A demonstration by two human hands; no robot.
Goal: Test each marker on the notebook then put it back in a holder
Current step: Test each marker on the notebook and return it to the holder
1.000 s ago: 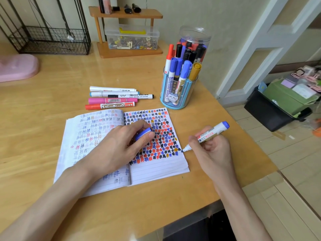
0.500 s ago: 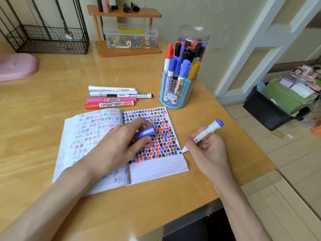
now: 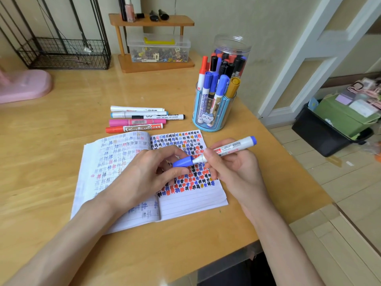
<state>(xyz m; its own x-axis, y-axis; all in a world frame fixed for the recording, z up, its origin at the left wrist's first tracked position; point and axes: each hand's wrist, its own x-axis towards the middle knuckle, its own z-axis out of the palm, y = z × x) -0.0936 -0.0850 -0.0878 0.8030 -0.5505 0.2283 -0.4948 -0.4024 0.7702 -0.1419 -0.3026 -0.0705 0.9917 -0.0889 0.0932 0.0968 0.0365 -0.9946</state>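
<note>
An open lined notebook (image 3: 191, 203) lies on the wooden desk, its right page covered with coloured marks. Above it my right hand (image 3: 235, 168) grips a white marker with a blue end (image 3: 233, 147). My left hand (image 3: 144, 176) pinches the blue cap (image 3: 182, 162), which sits on the marker's tip. A blue holder (image 3: 214, 118) full of markers stands behind the notebook, with a clear jar (image 3: 232, 52) of more markers behind it. Several loose markers (image 3: 138, 120) lie on the desk to the left of the holder.
A wooden shelf (image 3: 152, 23) with a clear box of small parts stands at the back. A wire basket (image 3: 64, 54) and a pink object (image 3: 24, 85) sit at the back left. The desk edge drops off at the right, with a black bin (image 3: 323, 133) on the floor.
My right hand lifted the marker off the page edge and swung its tip left. My left hand raised the blue cap, and the cap now sits on the tip.
</note>
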